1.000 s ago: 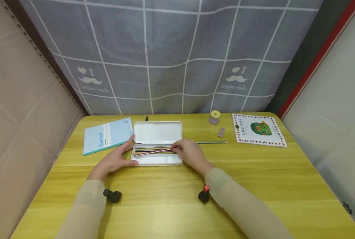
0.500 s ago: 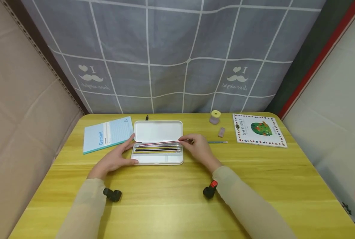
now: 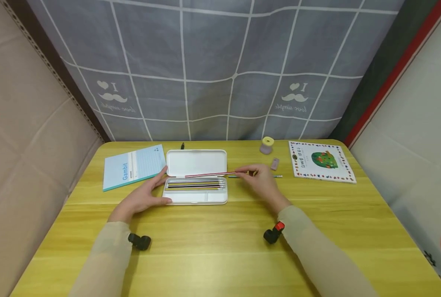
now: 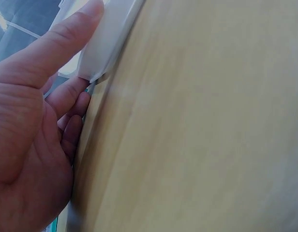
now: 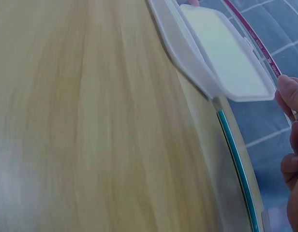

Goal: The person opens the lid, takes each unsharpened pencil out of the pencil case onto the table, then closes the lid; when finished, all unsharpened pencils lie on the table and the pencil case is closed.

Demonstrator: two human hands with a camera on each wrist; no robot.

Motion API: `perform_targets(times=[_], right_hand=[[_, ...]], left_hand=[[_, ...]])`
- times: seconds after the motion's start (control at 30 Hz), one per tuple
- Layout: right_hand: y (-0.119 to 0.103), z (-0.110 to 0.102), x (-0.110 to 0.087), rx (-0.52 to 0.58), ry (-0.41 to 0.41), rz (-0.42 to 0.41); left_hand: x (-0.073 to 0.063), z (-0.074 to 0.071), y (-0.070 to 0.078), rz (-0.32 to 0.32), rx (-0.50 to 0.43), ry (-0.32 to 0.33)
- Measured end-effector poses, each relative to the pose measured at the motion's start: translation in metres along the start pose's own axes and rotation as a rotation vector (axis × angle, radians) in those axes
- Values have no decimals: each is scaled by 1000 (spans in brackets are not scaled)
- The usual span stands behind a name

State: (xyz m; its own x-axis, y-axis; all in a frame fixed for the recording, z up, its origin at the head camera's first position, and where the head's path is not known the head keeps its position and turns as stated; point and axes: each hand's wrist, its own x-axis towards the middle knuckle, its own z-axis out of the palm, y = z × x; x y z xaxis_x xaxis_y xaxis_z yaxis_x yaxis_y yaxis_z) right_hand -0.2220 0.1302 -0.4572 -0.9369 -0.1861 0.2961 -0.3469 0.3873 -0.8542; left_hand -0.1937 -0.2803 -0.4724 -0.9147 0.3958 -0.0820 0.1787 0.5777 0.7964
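Note:
A white pencil case [image 3: 187, 199] lies open on the table, its lid [image 3: 196, 162] folded back. Several pencils [image 3: 194, 185] lie in its rear compartment. My left hand [image 3: 142, 199] holds the case at its left end, thumb [image 4: 79, 25] over the near corner and fingers at the side. My right hand [image 3: 260, 181] pinches a red-striped pencil [image 3: 209, 174] by one end, to the right of the case. That pencil [image 5: 253, 36] extends leftward above the hinge line, across the lid's lower edge. A teal pencil [image 3: 278, 176] lies on the table, partly hidden by my right hand.
A blue notebook [image 3: 134, 167] lies left of the case, with a dark pen tip [image 3: 182, 146] showing behind the lid. At the right are a yellow-topped purple container [image 3: 267, 146], a purplish eraser [image 3: 274, 164] and a white picture book [image 3: 322, 161]. A grey curtain hangs behind.
My right hand has lifted the red-striped pencil from among the others and carried it right, partly past the case's right edge. My left hand stays at the case.

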Motion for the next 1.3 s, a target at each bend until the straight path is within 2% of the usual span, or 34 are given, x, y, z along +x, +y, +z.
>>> perform_targets(times=[0.23,0.53,0.93,1.3], right_hand=[[18,-16,-4,-19,20,-10],[34,-30,-12,-52,71,44],[50,-53,-22,-93,91,89],[65,-77,-31,-217,137,130]], left_hand=[[-3,-1,1,-6,55,1],[-4,-2,2,0,44,0],[-2,1,0,13,45,5],[0,1,4,-7,29,-2]])
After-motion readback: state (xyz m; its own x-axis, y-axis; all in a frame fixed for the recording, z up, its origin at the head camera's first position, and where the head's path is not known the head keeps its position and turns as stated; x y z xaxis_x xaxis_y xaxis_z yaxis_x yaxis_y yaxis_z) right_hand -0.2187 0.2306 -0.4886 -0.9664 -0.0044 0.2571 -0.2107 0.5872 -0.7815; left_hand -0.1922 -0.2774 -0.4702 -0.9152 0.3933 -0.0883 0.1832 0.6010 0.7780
